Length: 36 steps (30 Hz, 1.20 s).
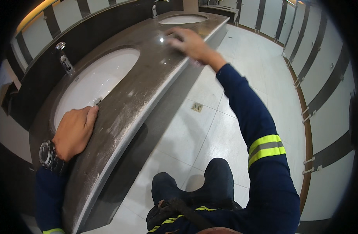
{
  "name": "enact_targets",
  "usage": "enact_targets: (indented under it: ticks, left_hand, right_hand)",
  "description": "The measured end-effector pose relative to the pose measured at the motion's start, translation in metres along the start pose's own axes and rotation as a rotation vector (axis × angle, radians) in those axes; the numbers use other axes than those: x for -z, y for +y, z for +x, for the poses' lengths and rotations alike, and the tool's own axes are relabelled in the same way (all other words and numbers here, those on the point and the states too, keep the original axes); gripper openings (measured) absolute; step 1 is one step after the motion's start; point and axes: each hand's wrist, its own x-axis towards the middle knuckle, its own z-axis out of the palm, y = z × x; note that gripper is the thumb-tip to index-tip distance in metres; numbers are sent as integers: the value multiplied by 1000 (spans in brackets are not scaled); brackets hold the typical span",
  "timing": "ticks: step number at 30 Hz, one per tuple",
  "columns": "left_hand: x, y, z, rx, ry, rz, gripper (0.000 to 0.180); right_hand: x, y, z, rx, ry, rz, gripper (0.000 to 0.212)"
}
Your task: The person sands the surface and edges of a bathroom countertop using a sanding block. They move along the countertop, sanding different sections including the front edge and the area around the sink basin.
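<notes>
My left hand (76, 128), with a dark watch (47, 154) at the wrist, leans on the dark stone countertop (120, 113). Its fingers curl over the edge of the near white sink basin (112, 74) and are partly hidden. Over the counter's front edge, between the two sinks, is my right hand (190, 46), its fingers bent and smeared by motion. Something pale shows beneath that palm, too blurred to name. Whitish dusty smears (116, 126) mark the countertop and its front edge.
A chrome faucet (64, 60) stands behind the near basin. Farther along are a second basin (182, 18) and another faucet (154, 9). White floor tiles hold a small drain grate (197, 107). Cubicle doors (327, 82) line the right side.
</notes>
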Motion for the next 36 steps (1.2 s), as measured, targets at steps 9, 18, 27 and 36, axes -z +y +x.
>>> enact_targets:
  ticks: [9,18,27,36]
  left_hand:
    - [-9,-17,-6,-61,43,-22,56]
    - [-5,-6,2,-34,8,16,53]
    - [-19,-56,-12,-594,277,-39,13]
    - [-1,-11,4,-78,-37,57,52]
  right_hand:
    - [-52,-229,-25,515,22,266,67]
    - [-7,-18,3,-53,173,53,70]
    - [-67,-285,-43,333,100,236,50]
    - [-24,-58,12,-195,15,-57,53]
